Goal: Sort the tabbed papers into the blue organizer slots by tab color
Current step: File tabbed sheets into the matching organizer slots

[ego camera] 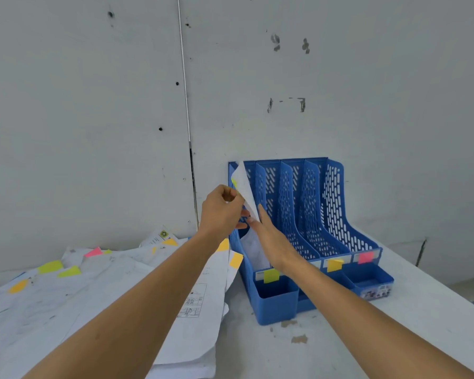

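Sheet (244, 187) with yellow-green tab (234, 183), long axis nearly upright, top corner pointing up, at leftmost slot of blue organizer (334, 203); pinched in left hand (220, 212), touched by straight-fingered right hand (271, 239).

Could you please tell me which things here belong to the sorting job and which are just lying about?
Job: held sheet, blue organizer, colour labels, paper pile, left hand, right hand.
Lying about: brown patches on the table, wall marks.
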